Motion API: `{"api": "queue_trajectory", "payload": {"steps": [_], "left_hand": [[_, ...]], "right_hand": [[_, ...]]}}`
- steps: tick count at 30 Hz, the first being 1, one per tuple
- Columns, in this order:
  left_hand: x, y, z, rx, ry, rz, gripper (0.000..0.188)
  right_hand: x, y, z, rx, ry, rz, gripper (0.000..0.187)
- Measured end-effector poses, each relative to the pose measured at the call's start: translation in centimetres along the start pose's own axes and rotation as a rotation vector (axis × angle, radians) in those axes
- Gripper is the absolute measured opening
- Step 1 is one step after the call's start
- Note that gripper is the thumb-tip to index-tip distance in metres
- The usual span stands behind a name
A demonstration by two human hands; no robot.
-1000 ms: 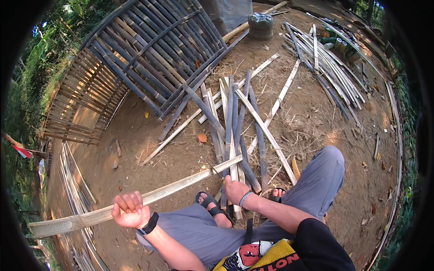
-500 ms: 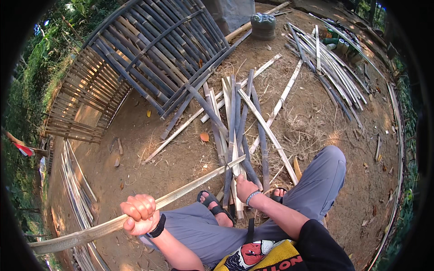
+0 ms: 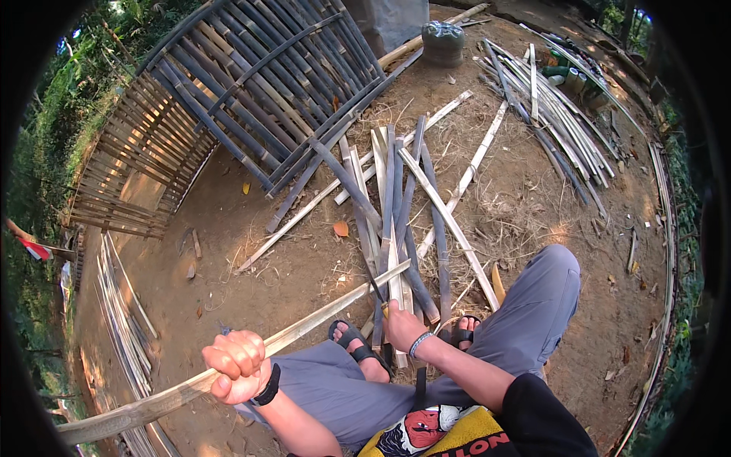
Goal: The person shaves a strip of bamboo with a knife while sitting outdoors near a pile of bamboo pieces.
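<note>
Bamboo strip (image 3: 316, 312) now lower at left; knife (image 3: 378, 291) in right hand (image 3: 403, 327)

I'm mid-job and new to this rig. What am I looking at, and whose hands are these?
There's no machine: these are a person's bare hands. A wide fisheye camera worn on the head looks down, so straight edges bend near the rim; picture left is the person's left. The left hand grips a long pale strip, apparently bamboo. The right hand holds a small knife, its dark blade near the strip's far end. On the dirt ground lie more strips, crossed, with a dark slatted frame beyond.
</note>
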State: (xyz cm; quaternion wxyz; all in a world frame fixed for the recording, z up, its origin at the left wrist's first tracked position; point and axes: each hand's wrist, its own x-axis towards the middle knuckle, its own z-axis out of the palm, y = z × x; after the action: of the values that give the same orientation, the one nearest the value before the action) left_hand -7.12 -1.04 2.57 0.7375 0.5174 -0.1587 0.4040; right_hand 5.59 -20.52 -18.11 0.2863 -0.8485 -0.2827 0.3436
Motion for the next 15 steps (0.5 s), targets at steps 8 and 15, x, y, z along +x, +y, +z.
{"api": "queue_trajectory", "payload": {"steps": [8, 15], "left_hand": [[0.0, 0.8, -1.1, 0.02, 0.018, -0.009, 0.046], [0.3, 0.9, -2.2, -0.01, 0.027, 0.012, 0.046]], "right_hand": [[1.0, 0.1, 1.1, -0.027, -0.011, -0.038, 0.024], [4.5, 4.5, 2.2, -0.118, 0.014, 0.062, 0.026]]}}
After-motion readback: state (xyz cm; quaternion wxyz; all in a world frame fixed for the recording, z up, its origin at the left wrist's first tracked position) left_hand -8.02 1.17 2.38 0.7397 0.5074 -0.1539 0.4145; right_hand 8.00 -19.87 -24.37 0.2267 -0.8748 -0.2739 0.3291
